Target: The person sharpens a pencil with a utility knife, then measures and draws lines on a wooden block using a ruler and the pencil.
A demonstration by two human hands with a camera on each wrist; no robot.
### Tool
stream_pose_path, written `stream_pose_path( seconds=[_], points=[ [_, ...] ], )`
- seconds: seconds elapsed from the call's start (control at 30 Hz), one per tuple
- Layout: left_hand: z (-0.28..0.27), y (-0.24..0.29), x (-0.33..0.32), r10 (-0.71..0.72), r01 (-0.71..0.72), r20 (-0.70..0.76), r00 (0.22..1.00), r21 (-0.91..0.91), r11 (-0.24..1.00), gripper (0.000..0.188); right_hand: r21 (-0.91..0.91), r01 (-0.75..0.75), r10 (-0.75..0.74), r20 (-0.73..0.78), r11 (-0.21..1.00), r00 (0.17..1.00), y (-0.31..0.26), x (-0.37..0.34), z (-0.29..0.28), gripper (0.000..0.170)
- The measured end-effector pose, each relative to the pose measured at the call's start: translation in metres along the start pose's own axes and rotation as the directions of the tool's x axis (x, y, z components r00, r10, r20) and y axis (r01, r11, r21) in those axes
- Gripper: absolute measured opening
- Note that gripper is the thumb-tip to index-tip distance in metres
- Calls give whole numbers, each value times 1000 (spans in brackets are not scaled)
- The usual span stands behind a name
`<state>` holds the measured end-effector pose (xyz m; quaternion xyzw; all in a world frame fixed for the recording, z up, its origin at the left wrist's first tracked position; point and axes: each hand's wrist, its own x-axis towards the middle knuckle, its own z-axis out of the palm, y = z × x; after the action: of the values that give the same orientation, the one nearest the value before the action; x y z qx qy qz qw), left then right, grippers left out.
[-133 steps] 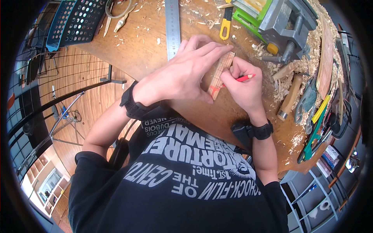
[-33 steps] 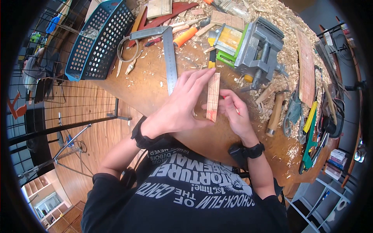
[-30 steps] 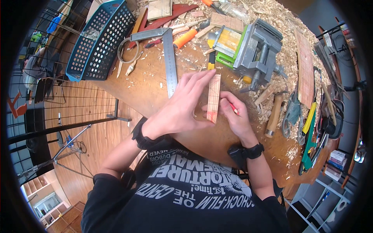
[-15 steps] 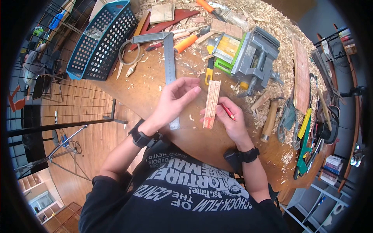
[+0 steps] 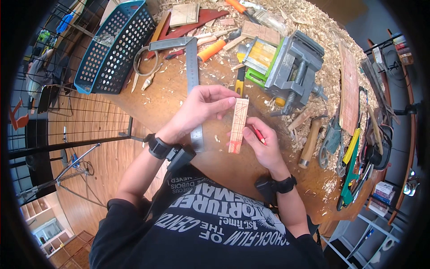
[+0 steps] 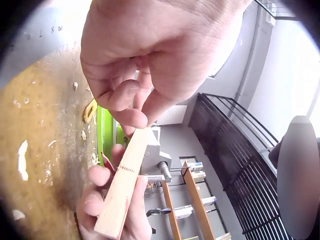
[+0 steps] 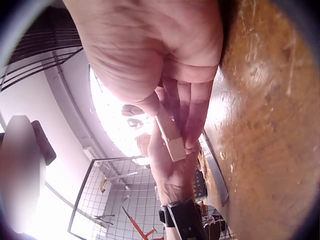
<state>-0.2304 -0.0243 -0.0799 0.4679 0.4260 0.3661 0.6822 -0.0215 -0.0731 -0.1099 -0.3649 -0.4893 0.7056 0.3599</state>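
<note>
A small wooden strip (image 5: 239, 125) ruled with pencil lines and marked red at its near end is held up over the table. My right hand (image 5: 264, 142) grips it between thumb and fingers, with a red pencil (image 5: 258, 133) tucked in the same hand. At the far end, thumb and fingertips of my left hand (image 5: 208, 105) pinch the strip. In the left wrist view a short row of dark marks crosses the narrow side of the wooden strip (image 6: 120, 192). Below the left hand lies the metal square (image 5: 192, 67).
A grey vise (image 5: 298, 69) stands among wood shavings at the back. A yellow-handled cutter (image 5: 240, 80) lies before it. A blue basket (image 5: 114, 49) is at the left; a chisel-like wooden handle (image 5: 310, 145) and a green-handled saw (image 5: 348, 190) lie right.
Earlier the right hand wrote on the strip while the left held it. The left then let go, the right took hold, and the strip turned; now the left pinches its far end.
</note>
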Motion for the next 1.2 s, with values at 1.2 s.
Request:
stream_pose_path(
  seconds=[1.2],
  points=[
    [-4,-1,19,94,-20,-129,987,480,877,18,-603,-33,-167,-273,797,947,-17,-3,-8,19]
  ],
)
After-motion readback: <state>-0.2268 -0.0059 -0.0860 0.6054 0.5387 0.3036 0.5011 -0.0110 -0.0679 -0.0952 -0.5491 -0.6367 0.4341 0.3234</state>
